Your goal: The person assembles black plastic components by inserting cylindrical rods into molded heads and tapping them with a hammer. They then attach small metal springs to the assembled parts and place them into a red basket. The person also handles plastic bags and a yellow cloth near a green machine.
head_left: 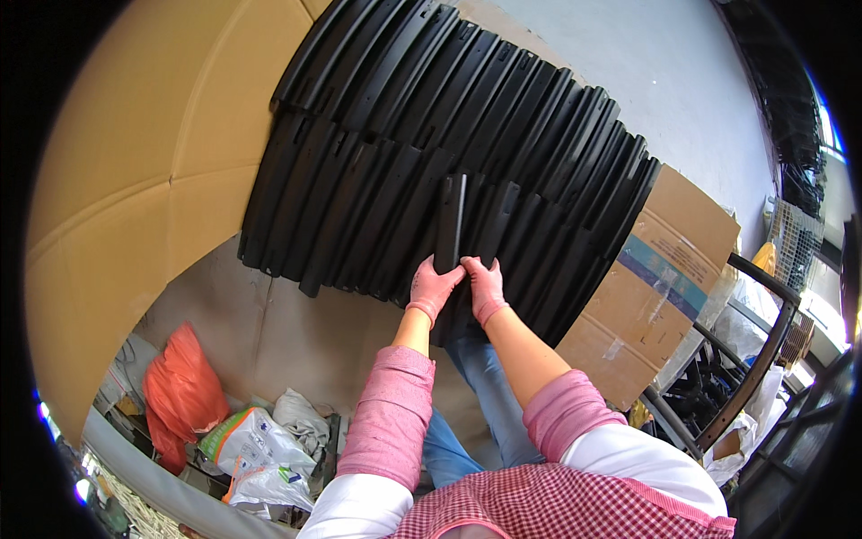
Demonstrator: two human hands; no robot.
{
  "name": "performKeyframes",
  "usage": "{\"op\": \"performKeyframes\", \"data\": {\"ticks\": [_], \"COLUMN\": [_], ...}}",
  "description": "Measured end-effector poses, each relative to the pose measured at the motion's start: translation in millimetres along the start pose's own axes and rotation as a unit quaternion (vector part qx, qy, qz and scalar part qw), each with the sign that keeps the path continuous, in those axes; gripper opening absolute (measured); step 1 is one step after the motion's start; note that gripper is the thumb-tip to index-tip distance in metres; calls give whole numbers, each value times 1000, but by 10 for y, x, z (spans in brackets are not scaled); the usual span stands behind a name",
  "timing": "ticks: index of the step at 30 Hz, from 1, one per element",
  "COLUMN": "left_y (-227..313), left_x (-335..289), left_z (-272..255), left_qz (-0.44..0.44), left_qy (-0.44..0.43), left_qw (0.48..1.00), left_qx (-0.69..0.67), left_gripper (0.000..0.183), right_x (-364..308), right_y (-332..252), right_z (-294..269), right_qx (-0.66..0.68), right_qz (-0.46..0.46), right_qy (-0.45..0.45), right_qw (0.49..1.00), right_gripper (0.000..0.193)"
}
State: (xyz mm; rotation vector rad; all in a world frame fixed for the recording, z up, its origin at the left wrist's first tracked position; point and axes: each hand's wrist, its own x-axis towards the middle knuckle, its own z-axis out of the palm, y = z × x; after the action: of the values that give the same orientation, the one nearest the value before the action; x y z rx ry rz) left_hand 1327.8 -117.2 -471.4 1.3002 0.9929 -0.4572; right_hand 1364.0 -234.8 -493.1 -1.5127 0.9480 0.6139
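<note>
Left hand (434,289) pinches the near end of a black strip (452,216) over the pile (359,180); right hand (486,289) touches alongside, its grip unclear; cardboard (117,198) hems the left, a carton (606,346) the right, bags (260,440) lie lower left
</note>
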Motion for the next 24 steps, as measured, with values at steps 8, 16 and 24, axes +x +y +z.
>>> {"op": "performKeyframes", "data": {"ticks": [8,16,24], "left_y": [14,-94,-1150], "left_x": [-53,-1743,-4430], "left_z": [17,-156,-995], "left_qz": [-15,87,41], "left_qy": [-74,27,253], "left_qw": [984,976,864], "left_qx": [-164,-196,-432], "left_gripper": [50,64,76], "right_x": [112,-1387,-3422], "right_y": [-349,-767,306], "right_z": [-440,-810,-531], "right_qx": [101,-148,-429], "right_qz": [236,55,48], "right_qy": [-257,-385,-546], "right_qw": [932,909,718], "right_gripper": [23,60,50]}}
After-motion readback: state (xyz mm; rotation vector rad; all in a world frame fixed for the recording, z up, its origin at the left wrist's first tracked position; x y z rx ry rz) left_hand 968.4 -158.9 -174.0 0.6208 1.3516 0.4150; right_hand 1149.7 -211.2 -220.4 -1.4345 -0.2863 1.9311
